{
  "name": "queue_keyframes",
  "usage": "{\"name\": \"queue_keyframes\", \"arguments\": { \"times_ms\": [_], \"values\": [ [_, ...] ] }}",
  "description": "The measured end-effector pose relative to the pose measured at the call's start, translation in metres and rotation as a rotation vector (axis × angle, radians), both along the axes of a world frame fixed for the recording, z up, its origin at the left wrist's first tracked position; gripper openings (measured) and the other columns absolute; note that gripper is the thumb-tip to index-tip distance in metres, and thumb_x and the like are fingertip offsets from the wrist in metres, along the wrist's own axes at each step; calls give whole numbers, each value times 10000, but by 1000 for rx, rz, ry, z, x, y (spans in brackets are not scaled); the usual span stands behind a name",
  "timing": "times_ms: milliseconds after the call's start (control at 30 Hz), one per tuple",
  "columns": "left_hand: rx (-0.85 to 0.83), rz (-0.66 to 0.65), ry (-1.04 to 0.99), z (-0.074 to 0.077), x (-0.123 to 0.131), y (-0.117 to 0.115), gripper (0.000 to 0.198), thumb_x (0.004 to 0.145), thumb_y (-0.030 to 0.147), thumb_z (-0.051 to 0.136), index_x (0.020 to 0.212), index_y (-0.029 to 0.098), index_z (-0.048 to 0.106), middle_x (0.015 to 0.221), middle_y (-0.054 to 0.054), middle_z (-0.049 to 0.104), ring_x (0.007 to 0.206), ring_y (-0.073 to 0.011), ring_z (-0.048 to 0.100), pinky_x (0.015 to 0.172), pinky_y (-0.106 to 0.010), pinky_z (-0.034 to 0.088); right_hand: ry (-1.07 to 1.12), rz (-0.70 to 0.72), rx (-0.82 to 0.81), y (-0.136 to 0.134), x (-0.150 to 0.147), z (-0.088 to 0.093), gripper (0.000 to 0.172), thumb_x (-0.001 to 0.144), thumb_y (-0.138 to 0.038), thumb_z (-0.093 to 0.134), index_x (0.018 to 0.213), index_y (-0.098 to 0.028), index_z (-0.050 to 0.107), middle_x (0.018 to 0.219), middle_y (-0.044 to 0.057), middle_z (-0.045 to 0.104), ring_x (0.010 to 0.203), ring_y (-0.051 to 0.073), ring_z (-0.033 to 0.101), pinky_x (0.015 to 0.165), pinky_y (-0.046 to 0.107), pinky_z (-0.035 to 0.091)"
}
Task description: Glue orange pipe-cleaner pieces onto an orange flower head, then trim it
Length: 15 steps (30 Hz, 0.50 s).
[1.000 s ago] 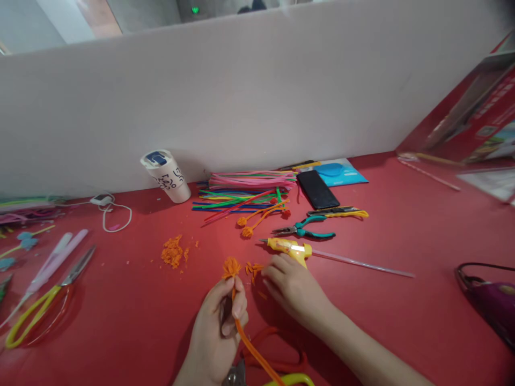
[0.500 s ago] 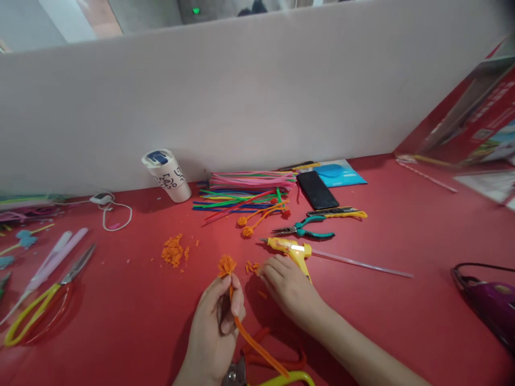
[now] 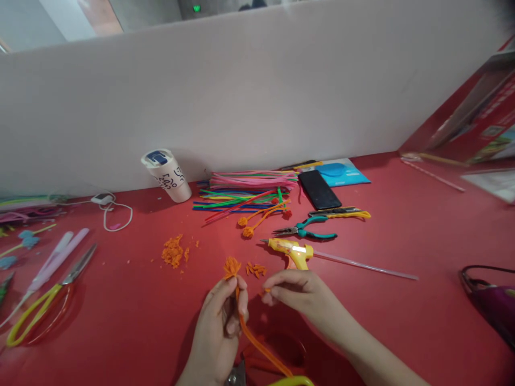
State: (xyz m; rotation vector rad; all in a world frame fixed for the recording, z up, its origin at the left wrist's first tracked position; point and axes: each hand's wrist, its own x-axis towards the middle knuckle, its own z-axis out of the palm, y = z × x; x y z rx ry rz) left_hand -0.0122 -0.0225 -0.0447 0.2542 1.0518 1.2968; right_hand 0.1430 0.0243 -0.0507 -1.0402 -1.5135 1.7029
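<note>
A long, bright orange stem of fuzzy, chenille-like material (image 3: 260,349) stands with its upper part in the left hand (image 3: 213,328), whose thumb and curled fingers pinch it just under the top. There it ends in a ragged tufted head of short orange strands (image 3: 232,267), fanned out and uneven, with a narrow neck where the fingertips close on it. Below the hand the stem bends and slants down toward the right, smooth-edged and slightly flattened, passing over the scissors with red and yellow handles (image 3: 295,381) near the bottom edge. The right hand (image 3: 300,292) is to the right of the head, well apart from it, thumb and forefinger brought nearly together on a tiny orange snippet (image 3: 267,290), which seems to be of the same fuzz, though it is too small and blurred to be sure. Between the head and the yellow plastic glue gun (image 3: 286,247) lies a small scatter of cut orange pieces (image 3: 256,269) on the red tabletop (image 3: 137,321); a looser heap of crumbly orange fluff (image 3: 172,252) lies farther left.
</note>
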Motion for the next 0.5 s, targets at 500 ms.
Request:
{"name": "queue_keyframes", "arguments": {
  "times_ms": [500],
  "values": [
    [21, -38, -134, -7, 15, -3, 76, 727, 168, 670, 671, 130, 704, 679, -29, 674, 705, -154, 625, 723, -251, 469, -220, -173, 309, -16, -14, -1, 108, 736, -143, 469, 710, -187, 564, 544, -55, 462, 495, 87, 405, 490, 206, 317]
  ]
}}
